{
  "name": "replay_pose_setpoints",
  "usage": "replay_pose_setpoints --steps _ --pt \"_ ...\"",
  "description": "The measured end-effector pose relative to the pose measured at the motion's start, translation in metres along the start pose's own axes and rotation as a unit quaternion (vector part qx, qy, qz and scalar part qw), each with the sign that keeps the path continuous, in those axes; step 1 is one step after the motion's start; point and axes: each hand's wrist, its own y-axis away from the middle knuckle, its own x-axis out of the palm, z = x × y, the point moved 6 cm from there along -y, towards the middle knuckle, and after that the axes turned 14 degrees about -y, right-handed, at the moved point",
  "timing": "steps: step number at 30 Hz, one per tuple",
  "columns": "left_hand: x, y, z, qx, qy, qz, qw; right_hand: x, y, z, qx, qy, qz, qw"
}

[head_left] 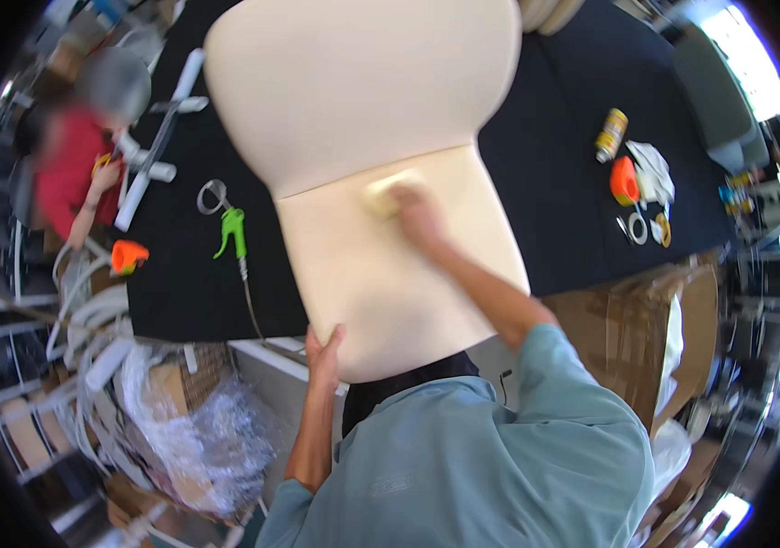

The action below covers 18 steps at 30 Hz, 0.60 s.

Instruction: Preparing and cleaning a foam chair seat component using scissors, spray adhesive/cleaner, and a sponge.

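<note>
A cream upholstered chair shell (353, 100), seat and backrest in one, lies on a black-covered table with its backrest away from me. My right hand (419, 219), smeared by motion, presses a pale yellow sponge or folded cloth (382, 194) on the seat just below the crease. At the seat's near left corner, my left hand (324, 356) grips the edge, thumb on top and the other fingers mostly hidden beneath. The near end of the seat reaches over the table edge toward my body.
On the black table (563, 201) lie a green air blow gun (233, 233) with a hose, a yellow spray can (611, 135), an orange tape dispenser (625, 181) and tape rolls (637, 228). A co-worker in red (74, 173) works at the left. Cardboard (591, 320) stands right; plastic wrap (216, 447) lies left.
</note>
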Motion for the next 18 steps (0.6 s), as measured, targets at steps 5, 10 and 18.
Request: replay_pose_setpoints --steps 5,10,18 --pt "-0.024 -0.024 -0.002 0.018 0.004 0.031 0.999 0.137 0.109 0.144 -0.108 -0.051 0.284 0.951" --pt "-0.027 -0.015 0.000 -0.013 -0.056 0.064 0.996 0.004 0.112 0.078 0.071 -0.087 0.102 0.988" --pt "-0.022 0.014 0.029 -0.023 0.000 0.000 1.000 -0.329 0.185 -0.069 0.104 -0.213 -0.419 0.876"
